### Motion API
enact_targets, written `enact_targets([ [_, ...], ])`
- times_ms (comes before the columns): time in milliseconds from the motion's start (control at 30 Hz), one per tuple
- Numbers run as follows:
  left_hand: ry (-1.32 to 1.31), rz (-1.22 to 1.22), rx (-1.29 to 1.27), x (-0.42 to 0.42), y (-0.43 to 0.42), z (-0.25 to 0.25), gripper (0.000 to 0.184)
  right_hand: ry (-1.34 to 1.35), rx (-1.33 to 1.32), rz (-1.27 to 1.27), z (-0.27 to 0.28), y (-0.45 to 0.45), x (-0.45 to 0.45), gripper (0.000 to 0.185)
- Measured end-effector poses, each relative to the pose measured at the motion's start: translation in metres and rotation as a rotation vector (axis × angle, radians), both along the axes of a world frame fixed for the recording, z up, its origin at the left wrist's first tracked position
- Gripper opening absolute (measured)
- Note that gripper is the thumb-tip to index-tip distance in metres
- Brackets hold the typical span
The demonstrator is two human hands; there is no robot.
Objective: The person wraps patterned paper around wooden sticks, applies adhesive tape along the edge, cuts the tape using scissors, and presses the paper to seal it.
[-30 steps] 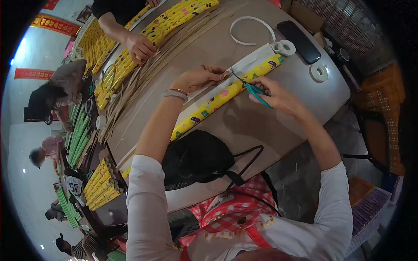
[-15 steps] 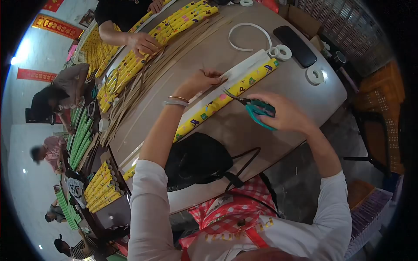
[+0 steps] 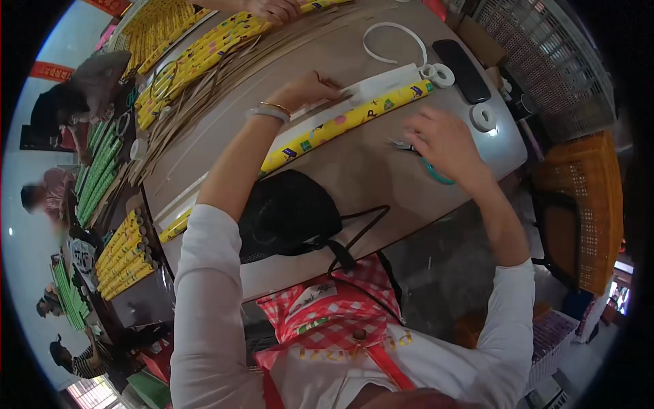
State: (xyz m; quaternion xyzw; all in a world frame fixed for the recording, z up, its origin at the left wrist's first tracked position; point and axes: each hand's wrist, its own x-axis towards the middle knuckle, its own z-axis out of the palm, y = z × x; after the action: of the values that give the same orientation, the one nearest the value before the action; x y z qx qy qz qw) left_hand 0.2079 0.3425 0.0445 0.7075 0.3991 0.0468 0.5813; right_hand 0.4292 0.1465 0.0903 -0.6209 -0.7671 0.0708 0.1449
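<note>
A long yellow patterned roll lies diagonally across the table, with a white strip along its far side. My left hand is over that strip, fingertips pressed together at its edge; what they pinch is hidden. My right hand is just in front of the roll's right part, fingers loosely bent and apart. Teal-handled scissors lie on the table beneath it, partly covered by the hand.
A black item with a cord lies in front of the roll. White tape rolls and a dark phone-like case are at the right. Brown strips and more yellow rolls lie at the back, near another person's hand.
My right hand has let go of the scissors, which now rest on the table, and has lifted off them. My left hand has moved slightly. The camera view has shifted.
</note>
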Motion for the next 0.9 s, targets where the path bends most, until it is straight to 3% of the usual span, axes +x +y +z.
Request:
enact_targets([
  [67,-0.027,0.026,-0.011,-0.001,-0.001,-0.004,0.030,0.153,0.080,-0.006,-0.009,0.029,-0.029,0.017],
  [133,-0.049,0.049,-0.023,-0.001,-0.001,-0.007,0.029,0.138,0.250,-0.018,-0.033,0.056,-0.053,0.018],
  [233,0.034,0.039,0.149,-0.003,0.003,-0.017,0.029,0.039,0.310,-0.063,-0.050,0.079,-0.075,0.018],
  [533,0.017,0.112,0.177,-0.007,-0.015,-0.007,0.034,0.016,0.375,-0.233,-0.069,0.087,-0.073,0.015],
  [633,-0.101,0.127,0.006,-0.007,-0.014,-0.008,0.034,0.096,0.166,-0.295,-0.050,0.083,-0.075,0.015],
  [733,-0.188,0.180,0.011,-0.006,-0.013,-0.017,0.046,0.111,0.208,-0.266,-0.053,0.089,-0.075,0.015],
  [900,-0.135,0.159,0.105,-0.006,-0.018,-0.016,0.043,0.064,0.184,-0.269,-0.060,0.095,-0.074,0.014],
])
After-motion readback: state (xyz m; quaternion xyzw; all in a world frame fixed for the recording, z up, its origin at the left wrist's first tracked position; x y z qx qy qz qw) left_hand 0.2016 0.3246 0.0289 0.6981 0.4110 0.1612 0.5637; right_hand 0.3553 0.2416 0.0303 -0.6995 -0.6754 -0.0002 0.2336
